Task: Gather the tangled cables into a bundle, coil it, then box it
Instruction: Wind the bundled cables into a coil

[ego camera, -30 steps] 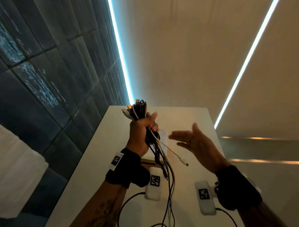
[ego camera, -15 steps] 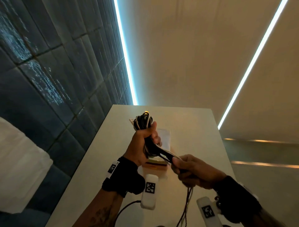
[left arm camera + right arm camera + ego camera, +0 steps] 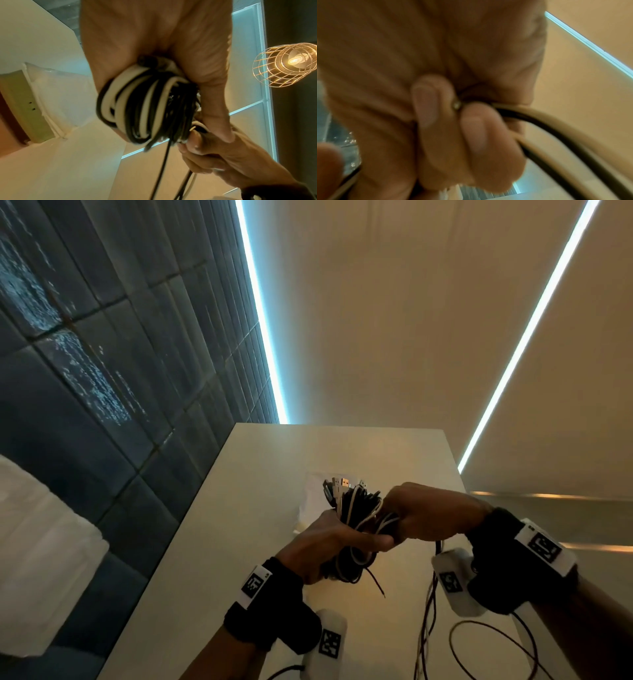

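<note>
A bundle of black and white cables [image 3: 356,513] is held above the white table [image 3: 239,542]. My left hand [image 3: 329,542] grips the bundle [image 3: 142,105] round its middle, with metal plugs sticking out at the top. My right hand [image 3: 424,513] grips the trailing strands [image 3: 547,125] right against the bundle, fingers curled round them. Loose cable tails [image 3: 428,628] hang from the right hand down to the table. The box [image 3: 25,106] lies on the table beyond the hands in the left wrist view; in the head view the hands mostly hide it.
A clear plastic sheet [image 3: 313,494] lies on the table behind the bundle. Dark tiled wall [image 3: 102,405] runs along the table's left edge. A wire-cage lamp [image 3: 288,65] hangs overhead. A thin wire [image 3: 486,648] loops on the table near the right wrist.
The right hand went from open and apart, to gripping the trailing cables low, to pressing up beside the bundle. The left hand lowered the bundle toward the table.
</note>
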The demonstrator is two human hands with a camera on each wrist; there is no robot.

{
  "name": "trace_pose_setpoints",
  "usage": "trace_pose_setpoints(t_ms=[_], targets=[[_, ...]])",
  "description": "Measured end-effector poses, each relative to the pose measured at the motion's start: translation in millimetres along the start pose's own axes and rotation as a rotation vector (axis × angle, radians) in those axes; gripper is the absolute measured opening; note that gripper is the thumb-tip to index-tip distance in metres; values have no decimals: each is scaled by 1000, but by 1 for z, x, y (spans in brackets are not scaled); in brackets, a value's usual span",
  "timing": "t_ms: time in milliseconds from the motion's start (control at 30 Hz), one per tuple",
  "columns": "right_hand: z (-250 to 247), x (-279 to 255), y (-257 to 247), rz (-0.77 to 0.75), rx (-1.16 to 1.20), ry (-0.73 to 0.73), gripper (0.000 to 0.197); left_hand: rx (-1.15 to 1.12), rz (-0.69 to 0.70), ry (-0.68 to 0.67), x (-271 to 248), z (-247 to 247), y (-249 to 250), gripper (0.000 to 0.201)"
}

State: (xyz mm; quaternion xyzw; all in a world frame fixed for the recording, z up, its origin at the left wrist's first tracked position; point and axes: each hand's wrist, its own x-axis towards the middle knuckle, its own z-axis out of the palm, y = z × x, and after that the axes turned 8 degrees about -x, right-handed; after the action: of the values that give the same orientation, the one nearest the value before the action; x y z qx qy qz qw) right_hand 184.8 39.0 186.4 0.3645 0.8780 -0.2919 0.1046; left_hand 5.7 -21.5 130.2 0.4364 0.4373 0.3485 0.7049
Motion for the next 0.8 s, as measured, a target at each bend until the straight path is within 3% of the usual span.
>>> trace_pose_setpoints(t_ms=[167,333,433,600,800], targets=[[-2,4,-2,5,-12,56,9,11,-18,26,1,-1,0,48],[-3,8,0,-34,59,70,16,-94,-5,-32,-1,-3,-3,30],[0,8,4,-30,252,46,17,-167,-8,-57,-3,-2,-4,20],[11,-6,18,-29,497,-31,21,-17,-96,-134,-6,-7,-5,35],[47,-16,53,-175,1073,64,57,-224,-69,-36,-6,-8,-18,19]])
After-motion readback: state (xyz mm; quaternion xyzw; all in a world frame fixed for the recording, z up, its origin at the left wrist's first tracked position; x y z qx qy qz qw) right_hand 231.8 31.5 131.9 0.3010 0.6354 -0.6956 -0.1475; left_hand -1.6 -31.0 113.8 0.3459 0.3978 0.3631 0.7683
